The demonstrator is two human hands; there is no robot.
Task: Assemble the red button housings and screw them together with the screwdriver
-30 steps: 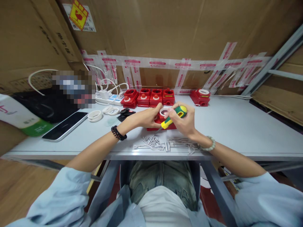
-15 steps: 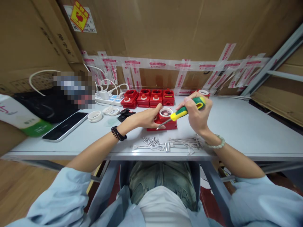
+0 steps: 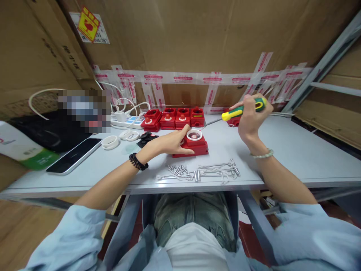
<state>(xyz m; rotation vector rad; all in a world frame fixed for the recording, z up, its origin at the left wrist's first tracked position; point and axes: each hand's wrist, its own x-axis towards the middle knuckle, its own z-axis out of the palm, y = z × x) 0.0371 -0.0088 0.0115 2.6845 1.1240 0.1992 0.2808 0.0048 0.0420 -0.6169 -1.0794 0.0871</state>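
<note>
My left hand (image 3: 178, 141) grips the left side of a red box-shaped housing (image 3: 200, 147) on the table, thumb on top and fingers along the front. A white ring (image 3: 194, 134) sits around the round window on top of this housing. Up to the right, my right hand (image 3: 252, 114) is closed around a screwdriver (image 3: 232, 113) with a green and yellow handle. Its metal shaft points left, above the table and apart from the held housing. Small metal screws and rods (image 3: 178, 170) lie in front of the housing, with white strings among the longer rods (image 3: 217, 168).
Several red housings (image 3: 169, 119) stand in a row at the back; another (image 3: 234, 119) is partly behind my right hand. On the left are white rings (image 3: 109, 142), a black item (image 3: 147, 138), a phone (image 3: 75, 155), a green-white tube (image 3: 31, 150) and a power strip (image 3: 132, 122).
My right hand has lifted the screwdriver up and to the right, away from the front of the housing. My left hand still grips the housing. The view has shifted slightly.
</note>
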